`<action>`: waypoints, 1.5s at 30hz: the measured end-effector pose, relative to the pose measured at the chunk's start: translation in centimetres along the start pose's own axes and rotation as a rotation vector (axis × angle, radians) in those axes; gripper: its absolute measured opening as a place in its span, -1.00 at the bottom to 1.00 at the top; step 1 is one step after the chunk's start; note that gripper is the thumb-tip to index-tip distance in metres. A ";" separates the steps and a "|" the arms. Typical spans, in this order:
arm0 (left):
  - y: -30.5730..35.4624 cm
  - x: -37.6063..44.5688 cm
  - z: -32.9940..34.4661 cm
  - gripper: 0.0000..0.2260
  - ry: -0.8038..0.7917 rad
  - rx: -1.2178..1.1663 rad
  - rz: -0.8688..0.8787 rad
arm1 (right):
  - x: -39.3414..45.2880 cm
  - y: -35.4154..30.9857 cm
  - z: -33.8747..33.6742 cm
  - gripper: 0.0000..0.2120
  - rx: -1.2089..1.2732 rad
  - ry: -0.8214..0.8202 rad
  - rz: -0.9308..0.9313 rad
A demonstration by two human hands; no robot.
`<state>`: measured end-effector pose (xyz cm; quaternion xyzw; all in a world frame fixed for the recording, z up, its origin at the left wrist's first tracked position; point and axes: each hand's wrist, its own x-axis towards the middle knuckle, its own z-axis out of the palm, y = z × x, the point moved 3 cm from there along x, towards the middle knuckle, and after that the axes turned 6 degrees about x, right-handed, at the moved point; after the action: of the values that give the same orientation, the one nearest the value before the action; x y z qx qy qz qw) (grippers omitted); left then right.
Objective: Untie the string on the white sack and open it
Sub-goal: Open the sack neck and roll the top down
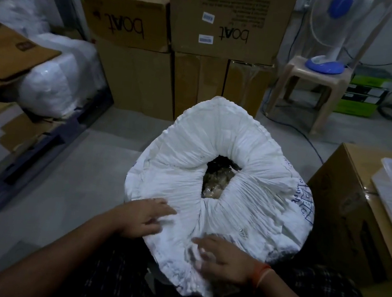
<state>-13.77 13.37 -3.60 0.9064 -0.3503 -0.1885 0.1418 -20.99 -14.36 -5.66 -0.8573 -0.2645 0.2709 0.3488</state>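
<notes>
Both hands rest on the sack's (223, 176) near rim, directly before you. Your left hand (143, 216) lies flat, fingers spread, gripping nothing. Your right hand (223, 260) presses bunched cloth; whether it pinches cannot be told. Beyond both, centred, the mouth (218, 178) gapes partway. No string visible. Judgement: spread the rim outward.
</notes>
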 end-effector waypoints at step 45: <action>-12.1 24.1 -13.1 -0.68 0.554 0.436 -0.368 | 5.2 22.2 -31.3 -0.33 0.114 0.894 0.744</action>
<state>15.52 7.06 -2.51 0.9795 -0.1621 0.1196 -0.0011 8.94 -38.91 -4.45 -0.9035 0.2420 0.0009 0.3537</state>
